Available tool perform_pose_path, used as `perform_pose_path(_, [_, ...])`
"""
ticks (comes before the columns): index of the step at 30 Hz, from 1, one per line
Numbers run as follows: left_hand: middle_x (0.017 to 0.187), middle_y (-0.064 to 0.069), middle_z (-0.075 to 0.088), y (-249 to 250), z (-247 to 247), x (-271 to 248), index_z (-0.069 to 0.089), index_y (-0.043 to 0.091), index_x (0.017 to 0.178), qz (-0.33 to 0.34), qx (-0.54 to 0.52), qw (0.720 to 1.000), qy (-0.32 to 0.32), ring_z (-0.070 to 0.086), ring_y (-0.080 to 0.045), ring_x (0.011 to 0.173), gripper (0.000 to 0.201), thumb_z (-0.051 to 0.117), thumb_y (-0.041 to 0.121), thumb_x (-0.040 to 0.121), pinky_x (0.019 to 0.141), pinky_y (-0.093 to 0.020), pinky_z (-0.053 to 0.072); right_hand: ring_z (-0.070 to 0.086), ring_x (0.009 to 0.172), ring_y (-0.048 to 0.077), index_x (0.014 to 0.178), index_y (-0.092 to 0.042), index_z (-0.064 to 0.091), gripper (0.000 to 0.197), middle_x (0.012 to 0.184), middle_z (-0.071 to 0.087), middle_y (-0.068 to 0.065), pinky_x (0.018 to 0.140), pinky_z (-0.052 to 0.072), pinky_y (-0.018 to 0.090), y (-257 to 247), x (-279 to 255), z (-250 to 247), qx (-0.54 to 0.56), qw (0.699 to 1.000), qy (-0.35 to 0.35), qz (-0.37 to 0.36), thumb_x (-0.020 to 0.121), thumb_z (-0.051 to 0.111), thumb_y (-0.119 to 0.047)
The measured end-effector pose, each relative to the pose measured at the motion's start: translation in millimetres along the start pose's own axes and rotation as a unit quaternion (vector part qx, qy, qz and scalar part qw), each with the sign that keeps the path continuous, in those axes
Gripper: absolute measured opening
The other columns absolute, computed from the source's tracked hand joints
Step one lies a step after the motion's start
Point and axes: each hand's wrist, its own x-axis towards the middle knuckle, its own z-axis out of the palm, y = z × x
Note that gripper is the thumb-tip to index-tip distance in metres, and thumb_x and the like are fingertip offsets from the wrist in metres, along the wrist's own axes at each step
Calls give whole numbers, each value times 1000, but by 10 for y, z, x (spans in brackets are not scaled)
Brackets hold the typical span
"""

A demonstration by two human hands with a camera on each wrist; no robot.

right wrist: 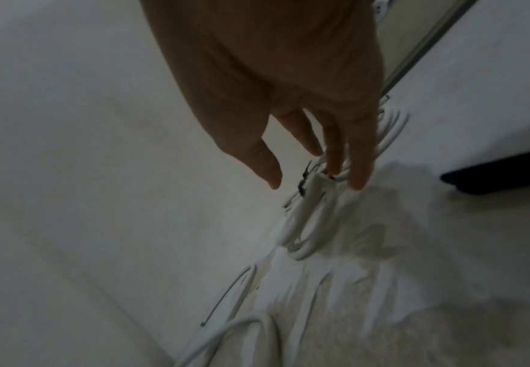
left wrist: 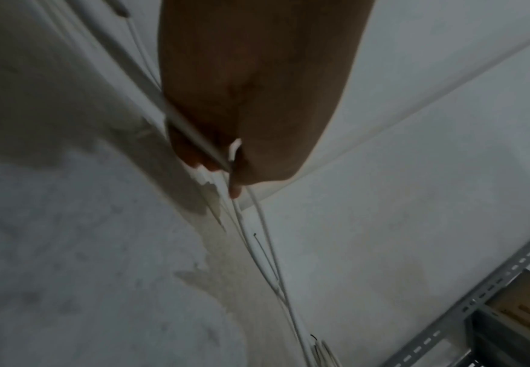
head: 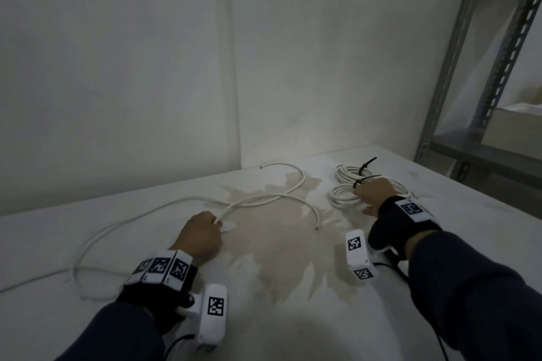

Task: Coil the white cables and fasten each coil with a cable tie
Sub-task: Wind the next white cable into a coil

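Toward the desk's far right edge lie two white cable coils, each bound by a black plastic cable tie: the far coil (head: 350,170) and the near coil (head: 343,196), where the right hand (head: 374,193) rests with fingers straight. Left to coil, I judge: the long loose white cable (head: 264,199) sprawling mid-desk, pinched by the left hand (head: 201,236). Bare white desk (head: 308,325) lies nearest the person; walls close the far corner.

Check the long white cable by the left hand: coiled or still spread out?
Spread out. The loose white cable sprawls in open curves across the table, with no tie on it; the left hand grips one stretch.
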Motion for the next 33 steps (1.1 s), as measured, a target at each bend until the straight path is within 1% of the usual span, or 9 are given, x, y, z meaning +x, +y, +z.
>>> perform_pose_path(4, [105, -17, 59, 113, -99, -20, 60, 7, 105, 116, -156, 967, 162, 58, -33, 94, 18, 45, 6, 96, 78, -33, 43, 60, 108, 30, 107, -8, 58, 23, 122, 62, 16, 96, 47, 38, -205, -207, 18, -132, 989, 60, -38, 87, 57, -18])
perform_pose_path(6, [93, -7, 61, 225, -200, -118, 59, 13, 101, 193, -203, 943, 180, 60, -26, 79, 13, 46, 10, 97, 71, -31, 49, 65, 84, 24, 88, -11, 59, 16, 102, 67, 13, 79, 53, 35, -368, -426, 93, 8, 998, -25, -52, 92, 59, -27])
perform_pose_path(9, [82, 0, 61, 337, -322, -342, 58, 22, 97, 254, -173, 950, 54, 59, -9, 61, 12, 51, 12, 97, 55, -11, 44, 69, 86, 28, 93, -4, 61, 51, 96, 69, 16, 71, 54, 33, -624, -851, 186, 362, 901, -239, 33, 88, 57, -55])
perform_pose_path(11, [81, 2, 64, 314, -353, -467, 59, 26, 95, 256, -119, 958, -43, 61, -4, 59, 15, 54, 11, 95, 58, -12, 46, 67, 91, 31, 91, -4, 56, 44, 95, 67, 18, 77, 56, 38, -791, -992, 266, 478, 838, -262, 32, 90, 59, -48])
perform_pose_path(13, [80, 6, 67, 258, -397, -590, 61, 26, 93, 245, -86, 960, -103, 65, -3, 64, 15, 58, 12, 92, 64, -15, 50, 63, 70, 24, 84, -4, 52, 29, 77, 60, 13, 60, 57, 31, -951, -1049, 370, 567, 790, -229, 45, 98, 51, -29])
perform_pose_path(16, [104, -1, 67, 96, -507, -752, 64, 19, 101, 207, 78, 962, -160, 62, -14, 91, 11, 59, 23, 91, 78, -21, 44, 31, 37, 10, 81, -2, 50, 30, 51, 34, 1, 33, 30, 17, -1130, -1135, 469, 577, 793, -190, 59, 101, 30, -12])
perform_pose_path(19, [124, -4, 56, -215, -675, -868, 66, 23, 109, 104, 179, 962, -179, 50, -23, 114, 22, 60, 32, 90, 92, -28, 40, 18, 27, 6, 83, -3, 51, 33, 37, 24, -5, 27, 15, 14, -1170, -1256, 448, 542, 817, -195, 30, 103, 30, -19])
perform_pose_path(28, [138, -17, 48, -1010, -972, -994, 47, 3, 133, -160, 136, 978, -6, 50, -30, 123, 62, 50, 49, 92, 93, -30, 42, 18, 27, 6, 80, -8, 51, 34, 37, 23, -7, 27, 15, 15, -1094, -1515, 404, 531, 823, -203, 1, 103, 33, -25])
perform_pose_path(33, [136, -24, 41, -1230, -1006, -1093, 32, -4, 134, -273, 63, 958, 66, 46, -34, 123, 67, 65, 27, 85, 97, -35, 43, 19, 28, 6, 84, -6, 52, 35, 38, 24, -7, 26, 15, 15, -918, -1695, 460, 486, 840, -243, 8, 104, 32, -26])
